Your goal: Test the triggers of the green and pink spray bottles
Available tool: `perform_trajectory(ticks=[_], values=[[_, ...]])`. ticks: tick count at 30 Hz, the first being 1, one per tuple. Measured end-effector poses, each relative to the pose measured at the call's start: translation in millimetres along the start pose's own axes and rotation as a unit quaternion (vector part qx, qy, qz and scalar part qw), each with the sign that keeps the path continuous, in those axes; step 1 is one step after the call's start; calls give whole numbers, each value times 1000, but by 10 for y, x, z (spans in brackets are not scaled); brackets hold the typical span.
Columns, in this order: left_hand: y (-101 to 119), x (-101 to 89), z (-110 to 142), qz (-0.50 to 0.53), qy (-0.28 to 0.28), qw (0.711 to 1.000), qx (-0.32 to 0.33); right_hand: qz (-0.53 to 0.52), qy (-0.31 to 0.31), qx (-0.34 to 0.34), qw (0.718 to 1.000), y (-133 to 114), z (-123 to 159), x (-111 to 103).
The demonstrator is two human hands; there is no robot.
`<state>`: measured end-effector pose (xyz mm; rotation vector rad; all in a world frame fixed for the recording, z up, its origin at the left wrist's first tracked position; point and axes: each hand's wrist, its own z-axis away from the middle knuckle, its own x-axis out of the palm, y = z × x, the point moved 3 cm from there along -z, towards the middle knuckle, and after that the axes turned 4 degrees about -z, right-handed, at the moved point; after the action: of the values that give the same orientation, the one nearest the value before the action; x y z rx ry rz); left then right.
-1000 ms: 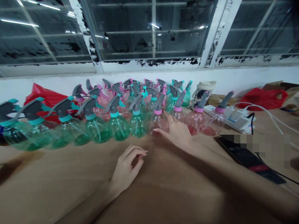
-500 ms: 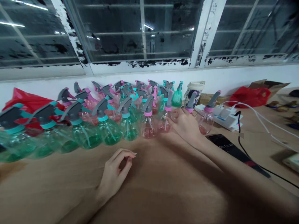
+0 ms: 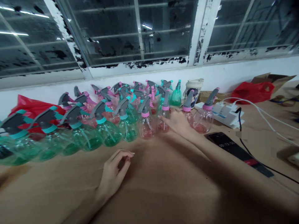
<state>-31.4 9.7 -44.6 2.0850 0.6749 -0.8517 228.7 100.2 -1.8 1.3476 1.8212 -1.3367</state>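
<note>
The pink spray bottle (image 3: pixel 163 125) by the right hand (image 3: pixel 179 123) stands upright, a round, clear, pink-tinted body with a pink collar, grey head and a tube inside; the thumb overlaps its side, and whether the hand grips it is unclear. Another pink bottle (image 3: pixel 147 128) stands just left of it; a third (image 3: pixel 189 116), partly hidden, stands just right of the hand. Nearest the left hand (image 3: pixel 115 170), a green bottle (image 3: pixel 128 130) with a turquoise collar stands upright, green liquid low inside.
</note>
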Motion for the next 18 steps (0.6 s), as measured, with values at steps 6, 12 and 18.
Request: perform_trajectory(ticks=[6,12,18], values=[[-9,18,-4,-10,-4,1000,4,-9,-52,-61,997,111,-37,-44],[-8,22,4,-20,-21,1000,-4,-26,-85,-99,991,173,72,-173],[21,7,-12,-16,-12,1000,-6,-2,-67,-125,990,127,391,-274]])
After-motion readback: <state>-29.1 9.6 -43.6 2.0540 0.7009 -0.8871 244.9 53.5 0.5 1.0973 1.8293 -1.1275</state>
